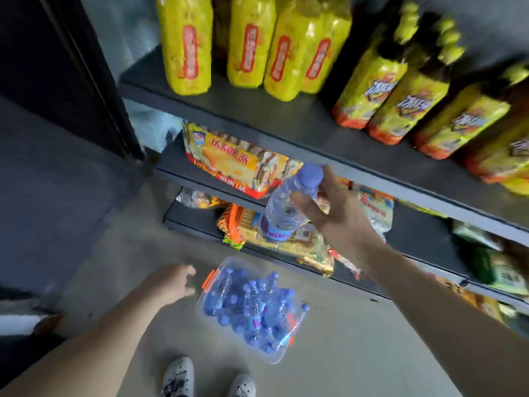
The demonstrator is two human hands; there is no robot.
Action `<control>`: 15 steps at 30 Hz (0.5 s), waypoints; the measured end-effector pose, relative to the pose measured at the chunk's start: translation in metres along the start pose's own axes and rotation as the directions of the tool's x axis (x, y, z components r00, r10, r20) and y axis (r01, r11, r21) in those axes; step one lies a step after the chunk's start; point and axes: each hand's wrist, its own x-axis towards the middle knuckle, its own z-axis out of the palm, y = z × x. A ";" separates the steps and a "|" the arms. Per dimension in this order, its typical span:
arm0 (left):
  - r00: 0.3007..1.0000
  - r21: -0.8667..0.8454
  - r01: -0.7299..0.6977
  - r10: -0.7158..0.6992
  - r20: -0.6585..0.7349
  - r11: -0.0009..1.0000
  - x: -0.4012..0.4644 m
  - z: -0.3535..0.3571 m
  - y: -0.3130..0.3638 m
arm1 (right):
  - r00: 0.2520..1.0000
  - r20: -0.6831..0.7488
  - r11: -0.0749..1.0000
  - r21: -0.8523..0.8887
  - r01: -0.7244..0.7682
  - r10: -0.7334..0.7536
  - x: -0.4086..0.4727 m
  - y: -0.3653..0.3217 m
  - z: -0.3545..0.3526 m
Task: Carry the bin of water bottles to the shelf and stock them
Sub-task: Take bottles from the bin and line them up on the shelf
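Dark metal shelf fills twelve to three o'clock, yellow drink bottles standing on it. Below at six o'clock a clear bin of water bottles sits on the floor. Just right of centre, the right hand curls thumb and fingers round one water bottle; at eight o'clock the left hand hangs loose, holding nothing.

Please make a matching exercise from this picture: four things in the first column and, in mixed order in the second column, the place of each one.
Things:
1. water bottle
2. clear bin
3. yellow drink bottles
4. left hand

Places:
A. standing on the top shelf
B. on the floor, full of bottles
C. held by the right hand in front of the shelves
D. empty, reaching down toward the bin

Pairs: 1-C, 2-B, 3-A, 4-D
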 end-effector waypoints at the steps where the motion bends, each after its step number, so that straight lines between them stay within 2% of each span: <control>1: 1.000 -0.012 -0.027 0.027 -0.014 1.000 -0.017 -0.024 0.010 | 0.999 -0.016 0.999 0.014 0.036 -0.036 0.000 -0.023 -0.022; 3: 0.993 -0.029 -0.085 0.082 -0.086 0.996 -0.051 -0.069 0.030 | 0.990 -0.056 0.991 0.026 0.132 -0.130 0.002 -0.065 -0.064; 5: 0.961 -0.057 -0.169 0.152 -0.231 0.984 -0.081 -0.110 0.050 | 0.976 -0.095 0.980 0.014 0.197 -0.195 0.006 -0.101 -0.102; 9: 0.817 0.015 -0.335 0.298 -0.494 0.942 -0.141 -0.191 0.092 | 0.936 -0.183 0.953 -0.023 0.302 -0.301 0.013 -0.159 -0.167; 12: 0.711 0.068 -0.449 0.402 -0.577 0.891 -0.182 -0.241 0.122 | 0.899 -0.259 0.934 -0.045 0.355 -0.354 0.018 -0.190 -0.203; 15: 0.615 0.052 -0.535 0.431 -0.660 0.843 -0.218 -0.279 0.153 | 0.858 -0.306 0.908 -0.060 0.415 -0.412 0.025 -0.211 -0.230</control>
